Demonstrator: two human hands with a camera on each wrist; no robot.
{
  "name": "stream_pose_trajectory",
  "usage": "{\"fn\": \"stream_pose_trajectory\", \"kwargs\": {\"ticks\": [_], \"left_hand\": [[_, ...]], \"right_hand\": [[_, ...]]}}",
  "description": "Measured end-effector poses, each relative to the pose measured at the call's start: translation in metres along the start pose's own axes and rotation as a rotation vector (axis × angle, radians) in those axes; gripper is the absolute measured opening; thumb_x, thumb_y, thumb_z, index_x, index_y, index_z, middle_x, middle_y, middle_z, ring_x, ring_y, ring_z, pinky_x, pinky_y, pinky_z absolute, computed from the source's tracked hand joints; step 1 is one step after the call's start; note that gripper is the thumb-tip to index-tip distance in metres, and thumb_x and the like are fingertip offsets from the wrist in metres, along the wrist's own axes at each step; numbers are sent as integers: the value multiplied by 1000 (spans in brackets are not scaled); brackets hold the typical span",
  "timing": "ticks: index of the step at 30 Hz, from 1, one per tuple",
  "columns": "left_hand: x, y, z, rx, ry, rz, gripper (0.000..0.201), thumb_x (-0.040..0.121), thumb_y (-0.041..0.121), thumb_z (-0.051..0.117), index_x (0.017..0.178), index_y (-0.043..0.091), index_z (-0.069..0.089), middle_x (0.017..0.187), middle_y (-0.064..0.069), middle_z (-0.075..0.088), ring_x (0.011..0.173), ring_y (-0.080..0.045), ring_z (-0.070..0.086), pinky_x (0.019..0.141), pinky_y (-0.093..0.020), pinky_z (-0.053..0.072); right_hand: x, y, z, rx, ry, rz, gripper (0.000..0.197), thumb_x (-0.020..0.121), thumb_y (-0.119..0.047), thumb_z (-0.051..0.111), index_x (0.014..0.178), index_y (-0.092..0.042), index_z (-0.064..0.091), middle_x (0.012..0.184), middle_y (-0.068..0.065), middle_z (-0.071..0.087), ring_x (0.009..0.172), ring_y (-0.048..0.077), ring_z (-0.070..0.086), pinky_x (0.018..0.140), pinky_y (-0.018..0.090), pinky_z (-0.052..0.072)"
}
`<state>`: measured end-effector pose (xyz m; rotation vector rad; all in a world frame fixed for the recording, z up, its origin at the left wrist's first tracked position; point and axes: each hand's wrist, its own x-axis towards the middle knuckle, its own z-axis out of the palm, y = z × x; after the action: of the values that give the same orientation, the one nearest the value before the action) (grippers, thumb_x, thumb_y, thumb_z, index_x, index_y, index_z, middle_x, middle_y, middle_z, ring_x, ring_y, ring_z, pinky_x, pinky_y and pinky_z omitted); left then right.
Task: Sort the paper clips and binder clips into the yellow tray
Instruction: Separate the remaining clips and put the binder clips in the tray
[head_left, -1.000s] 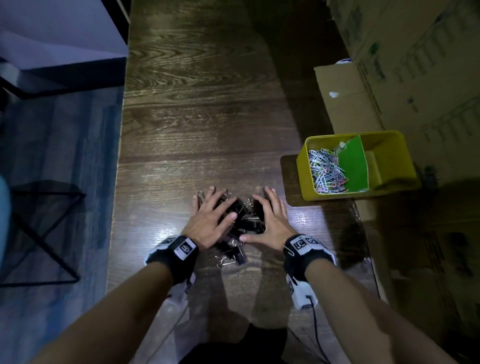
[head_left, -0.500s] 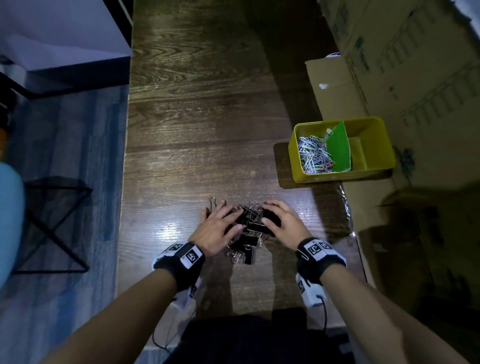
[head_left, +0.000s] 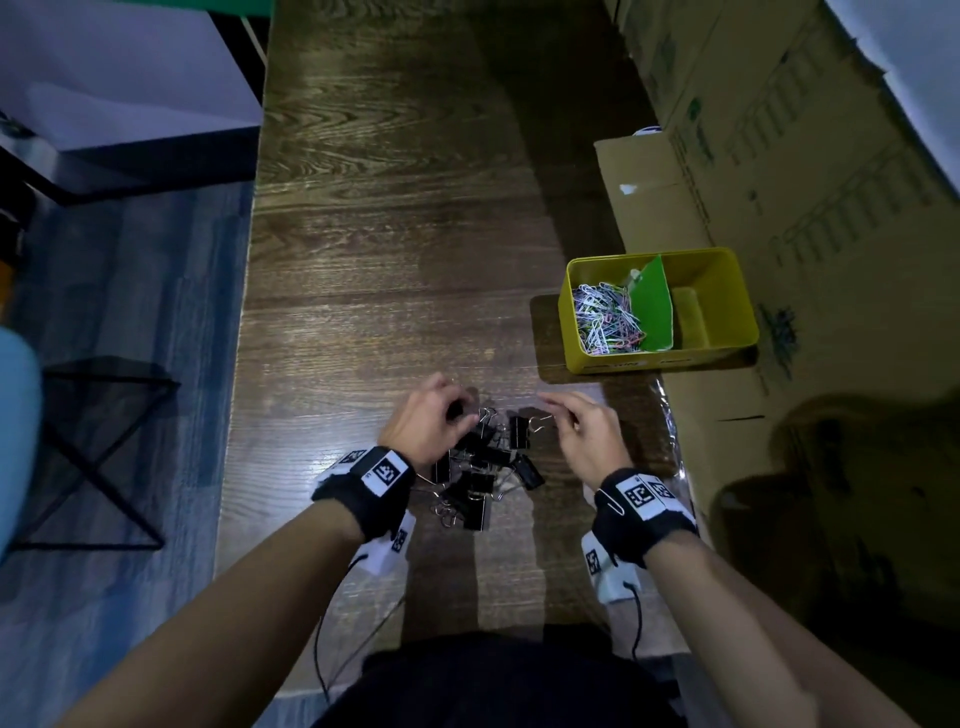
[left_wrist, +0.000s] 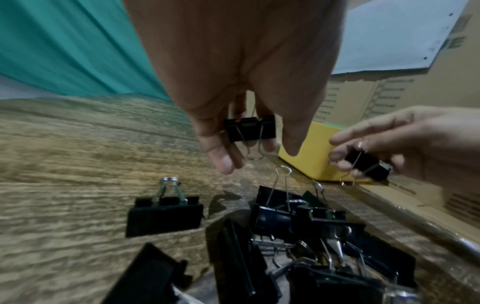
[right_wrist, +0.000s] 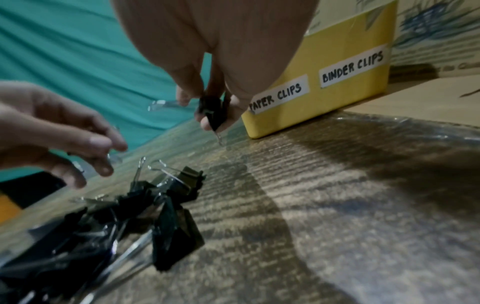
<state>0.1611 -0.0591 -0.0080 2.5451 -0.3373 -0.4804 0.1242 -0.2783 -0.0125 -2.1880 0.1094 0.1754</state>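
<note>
Black steel binder clips (head_left: 475, 467), light, stiff and tangle-prone, are best taken by the body; 1 is pinched in each hand: left hand (left_wrist: 241, 131), right hand (right_wrist: 210, 107).

Black wristbands (head_left: 375, 486) — white coded tags, thin cables — bare forearms.

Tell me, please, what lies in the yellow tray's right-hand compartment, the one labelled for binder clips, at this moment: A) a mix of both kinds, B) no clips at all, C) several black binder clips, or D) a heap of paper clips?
B: in the head view the yellow tray shows bare floor right of the green divider, while the paper clips fill the left side.
</note>
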Motion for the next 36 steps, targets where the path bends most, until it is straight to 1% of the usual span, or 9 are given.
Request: {"fn": "stream_pose_trajectory", "kwargs": {"ticks": [5, 9, 13, 20, 23, 28, 31, 33, 36], "left_hand": [[13, 4, 17, 107, -136, -109, 32, 84, 32, 65, 113, 18, 61, 121, -7, 51, 102, -27, 57, 86, -43, 51], [17, -2, 21, 81, -145, -80, 20, 84, 28, 65, 102, 19, 64, 122, -4, 50, 105, -27, 55, 88, -42, 48], [13, -7, 15, -3, -52, 2, 12, 84, 23, 66, 93, 14, 63, 104, -4, 49, 90, -22, 55, 80, -37, 49], [12, -19, -4, -373, 34, -99, 16, 79, 9, 70, 74, 18, 58, 97, -6, 64, 93, -17, 58, 77, -13, 42], [14, -6, -14, -889, 61, -292, 24, 79, -11, 61, 70, 9, 53, 81, -8, 64, 80, -26, 58, 61, -23, 57], [40, 47, -42, -1190, 2, -211, 34, 80, -20, 46, 85, 13, 50, 79, -12, 56, 63, -31, 63, 49, -30, 55], [72, 98, -51, -1125, -70, -80, 40, 78, -21, 43, 93, 14, 55, 80, -14, 56, 59, -23, 58, 48, -27, 52], [98, 134, -50, -978, -125, 0, 33, 80, -18, 47, 88, 11, 59, 82, -11, 56, 59, -19, 59, 50, -25, 54], [137, 186, -37, -624, -192, 160, 16, 82, -6, 56, 90, 7, 63, 82, -3, 61, 68, -20, 63, 62, -26, 55]], "right_hand": [[7, -4, -3, -90, -129, 106, 32, 93, -24, 53, 124, -18, 58, 104, 5, 60, 94, 23, 57, 76, 20, 38], [16, 11, 10, -391, -439, 135, 70, 79, -50, 65, 141, -35, 34, 124, 15, 53, 114, 31, 51, 95, 37, 45], [22, 12, 19, -463, -474, 128, 61, 81, -45, 66, 136, -38, 39, 128, 12, 49, 118, 31, 51, 97, 40, 46], [22, 15, 19, -373, -412, 131, 46, 77, -35, 72, 114, -21, 50, 120, 3, 50, 106, 24, 55, 91, 35, 47], [22, 18, 12, -321, -366, 102, 37, 72, -29, 71, 101, -19, 51, 109, 5, 56, 99, 25, 56, 86, 33, 47], [15, 22, -7, -149, -301, 185, 33, 72, -24, 66, 87, -30, 37, 88, 3, 62, 76, 25, 59, 70, 36, 52], [8, 25, -32, 72, -145, 218, 34, 78, -16, 62, 97, -32, 40, 88, -4, 62, 65, 15, 57, 62, 27, 44], [3, 27, -51, 224, -52, 222, 39, 82, -9, 57, 109, -35, 48, 97, -7, 63, 77, 13, 60, 71, 22, 43], [-3, 30, -78, 473, 152, 184, 32, 78, -10, 50, 99, -33, 59, 101, -5, 64, 93, 10, 58, 86, 26, 43]]}}
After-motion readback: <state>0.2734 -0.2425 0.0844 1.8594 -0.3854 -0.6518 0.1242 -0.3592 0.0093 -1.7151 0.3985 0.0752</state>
